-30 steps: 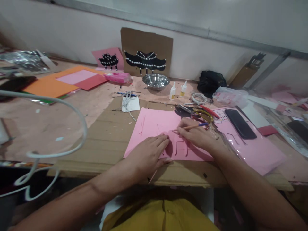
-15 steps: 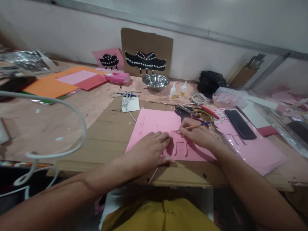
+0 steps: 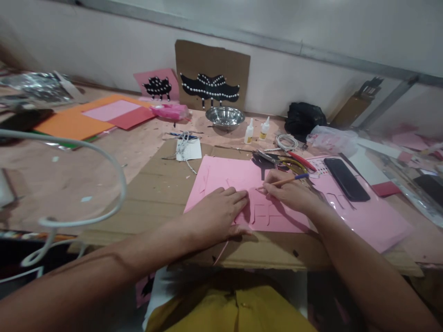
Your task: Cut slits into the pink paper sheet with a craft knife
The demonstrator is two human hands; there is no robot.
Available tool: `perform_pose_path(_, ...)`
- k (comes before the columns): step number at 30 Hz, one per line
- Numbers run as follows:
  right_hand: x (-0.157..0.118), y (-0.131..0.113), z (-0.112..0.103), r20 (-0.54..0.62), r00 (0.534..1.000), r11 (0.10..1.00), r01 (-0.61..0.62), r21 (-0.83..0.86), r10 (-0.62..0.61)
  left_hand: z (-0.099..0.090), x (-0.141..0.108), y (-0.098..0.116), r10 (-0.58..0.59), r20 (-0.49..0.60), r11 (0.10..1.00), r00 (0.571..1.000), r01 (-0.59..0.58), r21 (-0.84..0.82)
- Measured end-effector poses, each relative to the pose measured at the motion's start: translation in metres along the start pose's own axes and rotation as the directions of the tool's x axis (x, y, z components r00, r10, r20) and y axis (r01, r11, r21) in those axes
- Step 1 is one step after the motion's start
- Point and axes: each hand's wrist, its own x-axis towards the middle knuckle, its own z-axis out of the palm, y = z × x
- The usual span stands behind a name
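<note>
A pink sheet point(image 3: 214, 173) with thin cut or drawn lines lies on brown cardboard point(image 3: 152, 193). My left hand point(image 3: 221, 212) rests flat on the sheet, fingers stretched out and thumb near its front edge. In my right hand point(image 3: 287, 191) is a pencil point(image 3: 285, 181) with a blue end; its tip is at the sheet, right of my left fingers. A black cut-out point(image 3: 265, 161) sits at the sheet's back right edge, partly under scissors point(image 3: 294, 166).
Behind stand a steel bowl point(image 3: 225, 118), two glue bottles point(image 3: 249, 131) and a cardboard panel point(image 3: 212, 60) with a beaded black shape. A phone point(image 3: 346, 179) lies at right on pink plastic-covered sheets. A white cable point(image 3: 119, 175) loops at left.
My right hand and the pencil have shifted slightly to the right, and more of the black cut-out shows. My left hand stays on the sheet.
</note>
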Motion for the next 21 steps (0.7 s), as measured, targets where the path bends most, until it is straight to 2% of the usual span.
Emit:
perform_pose_path(4, -0.0034, -0.0037, -0.0029, -0.019, 0.999, 0.999, -0.041, -0.020, 0.041, 0.0014, -0.0003, -0.0008, 0.005, 0.000, 1.000, 1.000, -0.005, 0.005)
perform_pose_path(10, -0.0043, -0.0021, -0.0045, -0.038, 0.999, 0.999, -0.035, 0.001, 0.035, 0.0006, -0.0007, -0.0016, -0.004, 0.024, 1.000, 1.000, 0.004, 0.006)
perform_pose_path(15, -0.0029, 0.0021, -0.0058, -0.039, 0.999, 1.000, -0.004, 0.011, 0.005, 0.0016, -0.0006, -0.0017, 0.012, -0.002, 1.000, 1.000, -0.012, 0.012)
perform_pose_path(21, -0.0031, 0.0057, -0.0070, -0.040, 0.999, 0.999, -0.035, -0.033, 0.034, -0.0003, -0.0004, 0.0001, 0.006, 0.007, 1.000, 1.000, -0.006, 0.014)
